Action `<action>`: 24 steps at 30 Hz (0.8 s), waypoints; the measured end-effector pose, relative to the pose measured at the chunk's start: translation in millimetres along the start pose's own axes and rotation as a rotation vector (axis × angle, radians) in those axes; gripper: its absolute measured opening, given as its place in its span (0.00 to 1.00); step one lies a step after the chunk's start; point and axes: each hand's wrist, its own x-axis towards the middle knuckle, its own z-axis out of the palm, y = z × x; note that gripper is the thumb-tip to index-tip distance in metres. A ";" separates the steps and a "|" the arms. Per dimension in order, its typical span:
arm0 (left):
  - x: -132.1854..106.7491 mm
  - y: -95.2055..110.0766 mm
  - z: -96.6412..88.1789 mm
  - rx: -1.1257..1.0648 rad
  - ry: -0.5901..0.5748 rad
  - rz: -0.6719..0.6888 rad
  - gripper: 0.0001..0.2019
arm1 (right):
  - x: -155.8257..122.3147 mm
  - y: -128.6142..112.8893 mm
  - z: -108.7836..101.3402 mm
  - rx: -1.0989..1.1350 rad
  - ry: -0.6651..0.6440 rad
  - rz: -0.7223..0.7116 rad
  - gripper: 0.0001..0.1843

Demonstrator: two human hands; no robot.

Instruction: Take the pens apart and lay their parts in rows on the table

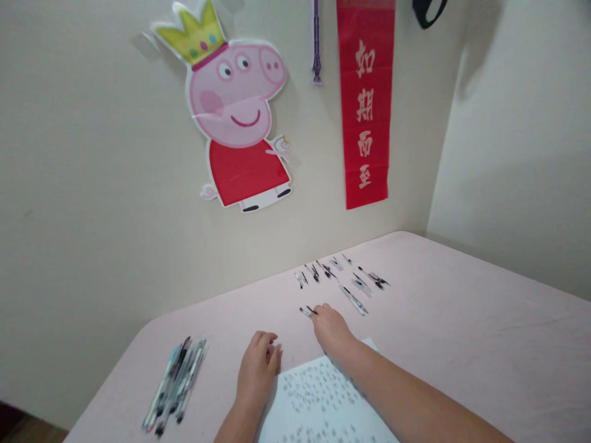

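Apparently, the pens (178,383) at the far left lie side by side in one bundle to take little room on the tabletop (462,307). Next, the left hand (257,364) rests beside the written sheet (314,394), fingers loosely curled, nothing visible inside, perhaps only for support. Beyond the sheet, the right hand (331,329) bends its fingers at small pen parts (305,312) (gripped or only touched, I cannot tell). Farther right, other pieces (315,272) lie in small groups, probably to avoid mixing.
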 end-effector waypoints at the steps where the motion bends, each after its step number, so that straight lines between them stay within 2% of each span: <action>1: -0.1 -0.3 0.0 -0.004 -0.003 0.002 0.09 | 1.0 6.0 -0.7 -0.006 0.004 0.038 0.14; 6: 0.4 -4.5 1.4 -0.012 -0.037 0.007 0.10 | 3.9 31.0 -8.3 -0.027 0.036 0.190 0.16; 11: 0.8 -7.8 1.6 0.003 -0.066 0.004 0.10 | 5.7 44.0 -12.6 -0.028 0.052 0.266 0.16; 24: -0.2 -5.6 0.8 -0.005 -0.077 -0.020 0.10 | 2.1 46.9 -18.9 -0.003 0.094 0.235 0.19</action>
